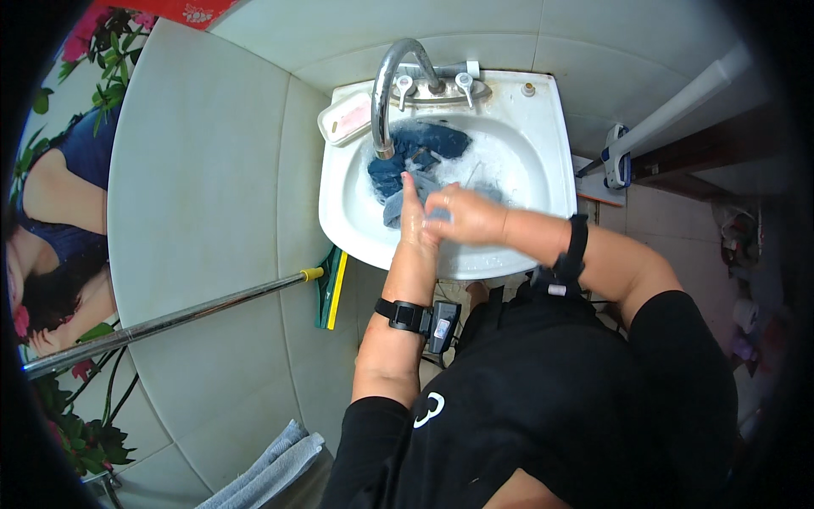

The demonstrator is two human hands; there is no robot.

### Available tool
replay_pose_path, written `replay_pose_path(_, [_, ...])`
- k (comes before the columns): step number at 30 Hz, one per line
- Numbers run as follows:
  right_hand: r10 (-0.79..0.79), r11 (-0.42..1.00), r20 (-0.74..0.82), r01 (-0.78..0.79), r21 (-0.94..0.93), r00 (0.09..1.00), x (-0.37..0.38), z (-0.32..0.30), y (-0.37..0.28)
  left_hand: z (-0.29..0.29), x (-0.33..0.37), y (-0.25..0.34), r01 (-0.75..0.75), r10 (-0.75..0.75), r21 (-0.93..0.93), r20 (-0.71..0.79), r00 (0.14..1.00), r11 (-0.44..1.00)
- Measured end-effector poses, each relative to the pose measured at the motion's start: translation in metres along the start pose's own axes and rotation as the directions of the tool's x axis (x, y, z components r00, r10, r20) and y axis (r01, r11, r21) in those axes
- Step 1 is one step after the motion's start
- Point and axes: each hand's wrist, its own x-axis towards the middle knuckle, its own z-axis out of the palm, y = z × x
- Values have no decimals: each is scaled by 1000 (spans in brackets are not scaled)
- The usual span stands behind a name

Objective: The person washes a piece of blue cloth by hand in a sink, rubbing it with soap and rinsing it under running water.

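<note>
Over the front of a white washbasin (335, 199), my two hands meet, wet. My left hand (413, 222) is turned edge-on with its fingers stretched toward the tap. Against its palm side is my right hand (468, 215), its fingers curled and slightly blurred; whatever may lie between the hands is hidden. Below and behind them, a dark blue cloth (441, 137) lies in foamy water in the bowl. A grey-blue cloth (393, 211) shows just beside my left hand, partly covered by it. The chrome tap (384, 146) arches over the cloths.
A white soap dish (348, 117) with pink soap stands on the basin's left corner. Two tap handles (465, 83) sit at the back. To the left, a long-handled squeegee (329, 288) leans; grey towels (273, 465) hang lower down. A white-handled mop (617, 161) stands right.
</note>
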Motion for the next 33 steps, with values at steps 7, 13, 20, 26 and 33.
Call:
replay_pose_path(7, [287, 958, -184, -285, 38, 940, 23, -1, 24, 5, 15, -30, -332, 349, 111, -218, 911, 937])
replay_pose_path(13, [220, 974, 55, -222, 37, 974, 4, -8, -15, 5, 5, -13, -255, 285, 179, -170, 943, 950])
replay_pose_path(20, [611, 728, 106, -609, 315, 784, 0, -35, 45, 16, -2, -29, -432, 522, 798, 176, 835, 421])
replay_pose_path(26, [463, 861, 233, -497, 113, 855, 11, -38, 52, 28, -13, -47, -446, 94, 887, 457, 885, -117])
replay_pose_path(33, [71, 997, 99, -71, -2, 993, -4, -16, -6, -12, 1, -22, -53, 47, 35, 135, 990, 998])
